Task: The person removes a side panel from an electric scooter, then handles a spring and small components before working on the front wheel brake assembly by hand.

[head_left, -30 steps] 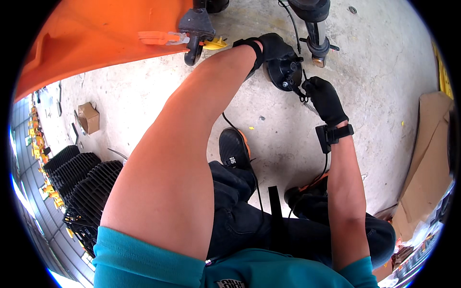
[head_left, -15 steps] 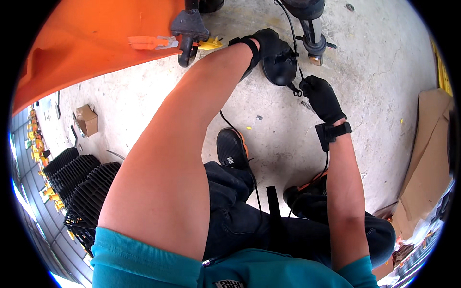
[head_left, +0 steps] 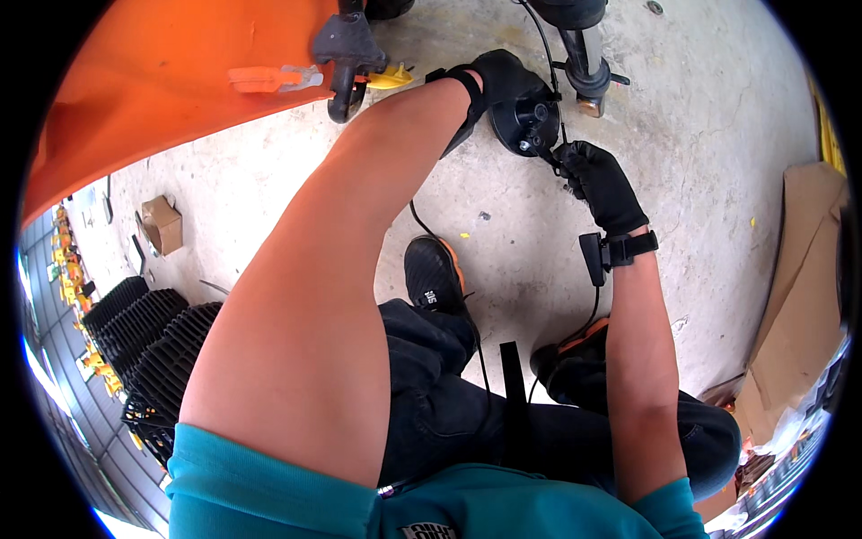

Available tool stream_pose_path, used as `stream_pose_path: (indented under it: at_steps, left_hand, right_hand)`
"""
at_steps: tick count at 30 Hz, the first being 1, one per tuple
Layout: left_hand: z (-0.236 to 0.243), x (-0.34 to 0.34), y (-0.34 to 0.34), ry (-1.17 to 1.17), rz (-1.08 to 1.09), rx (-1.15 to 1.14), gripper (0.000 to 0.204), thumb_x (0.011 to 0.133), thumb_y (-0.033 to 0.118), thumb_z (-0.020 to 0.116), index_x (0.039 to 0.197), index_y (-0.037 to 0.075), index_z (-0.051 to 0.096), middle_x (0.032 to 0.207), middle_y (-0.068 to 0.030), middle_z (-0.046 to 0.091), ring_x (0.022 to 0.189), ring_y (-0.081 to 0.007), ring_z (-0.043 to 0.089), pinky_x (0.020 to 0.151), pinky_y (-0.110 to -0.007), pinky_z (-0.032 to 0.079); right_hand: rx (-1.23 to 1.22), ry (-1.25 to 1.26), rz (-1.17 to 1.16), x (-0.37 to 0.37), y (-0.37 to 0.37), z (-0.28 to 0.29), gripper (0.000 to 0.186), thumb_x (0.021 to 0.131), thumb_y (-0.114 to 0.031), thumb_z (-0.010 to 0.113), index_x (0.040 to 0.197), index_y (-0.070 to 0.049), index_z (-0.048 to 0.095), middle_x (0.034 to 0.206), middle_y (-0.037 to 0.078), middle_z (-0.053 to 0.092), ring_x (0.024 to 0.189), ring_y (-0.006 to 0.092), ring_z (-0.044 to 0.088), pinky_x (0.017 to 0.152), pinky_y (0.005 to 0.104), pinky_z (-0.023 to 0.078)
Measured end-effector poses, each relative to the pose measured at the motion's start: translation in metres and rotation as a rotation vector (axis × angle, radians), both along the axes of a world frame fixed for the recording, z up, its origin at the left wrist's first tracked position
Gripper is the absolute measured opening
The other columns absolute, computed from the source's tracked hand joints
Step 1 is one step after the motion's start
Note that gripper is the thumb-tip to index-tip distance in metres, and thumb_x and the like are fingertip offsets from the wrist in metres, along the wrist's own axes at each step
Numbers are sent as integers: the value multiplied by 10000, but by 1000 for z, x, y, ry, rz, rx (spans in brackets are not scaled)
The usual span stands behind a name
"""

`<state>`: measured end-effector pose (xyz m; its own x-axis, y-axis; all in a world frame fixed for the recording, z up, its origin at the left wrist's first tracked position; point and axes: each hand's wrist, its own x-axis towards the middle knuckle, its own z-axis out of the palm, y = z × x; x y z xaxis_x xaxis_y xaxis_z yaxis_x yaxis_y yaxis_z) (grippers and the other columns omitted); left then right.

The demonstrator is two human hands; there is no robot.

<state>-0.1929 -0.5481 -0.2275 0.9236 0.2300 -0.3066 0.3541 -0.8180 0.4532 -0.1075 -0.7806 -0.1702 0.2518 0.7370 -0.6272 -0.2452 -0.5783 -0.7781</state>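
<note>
My left hand [head_left: 508,75], in a black glove, grips the upper edge of a round black brake plate [head_left: 509,128]. The plate's outer face shows a raised boss, a bolt and a short lever arm [head_left: 544,154] at its lower right. By the end of that arm, my right hand [head_left: 605,187], also gloved, has its fingers pinched together on a thin black brake cable [head_left: 564,134]. The cable comes down past the plate's right side from above. The fingertips hide the cable's end and part of the arm's tip.
A black and silver fork leg [head_left: 587,67] stands beyond the plate. An orange body panel [head_left: 180,99] fills the upper left, with a black bracket [head_left: 348,49] at its edge. A small carton [head_left: 162,225] and black ribbed parts [head_left: 148,337] are at left, flat cardboard [head_left: 795,296] at right.
The brake plate has turned in my left hand, so its boss, bolt and arm now show. My right hand has come closer to the arm; the spring beside it no longer shows clearly.
</note>
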Motion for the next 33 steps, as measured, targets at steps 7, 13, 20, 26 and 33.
stream_pose_path:
  at_steps: [7, 13, 20, 26, 33]
  left_hand:
    - [-7, -4, -10, -59, 379, -458, 255, 830, 282, 610, 935, 67, 696, 824, -104, 682, 767, -196, 643, 735, -332, 493]
    - [12, -8, -39, -119, 688, -500, 285, 801, 267, 627, 938, 23, 685, 842, -102, 689, 768, -173, 645, 739, -321, 495]
    - [-58, 14, -16, -30, 249, -24, 203, 862, 206, 540, 970, 137, 697, 957, -87, 668, 924, -271, 632, 820, -363, 502]
    - [-73, 21, 10, -165, -88, 98, 189, 857, 212, 557, 965, 114, 677, 952, -111, 667, 920, -289, 625, 851, -391, 481]
    - [-10, 24, -1, -52, 162, -167, 256, 805, 261, 605, 1003, 108, 662, 982, -137, 670, 928, -273, 634, 837, -364, 478]
  right_hand:
    - [-27, -173, 139, 6, 5, 7, 202, 922, -224, 535, 830, -69, 627, 657, -41, 535, 565, 41, 422, 518, 217, 343]
    - [-38, -216, 191, 15, 0, -3, 211, 923, -237, 536, 817, -79, 628, 654, -53, 517, 563, 41, 413, 531, 212, 339]
    - [-98, -70, 149, 18, 4, 7, 220, 937, -260, 524, 893, -88, 654, 691, -56, 554, 552, 37, 413, 515, 202, 343]
    - [-81, -59, 152, 15, 8, 11, 235, 937, -260, 524, 955, -76, 669, 699, -46, 576, 538, 46, 414, 507, 205, 347]
    - [-62, -86, 166, 18, 6, -1, 230, 939, -266, 528, 969, -79, 659, 684, -41, 540, 542, 46, 412, 524, 198, 354]
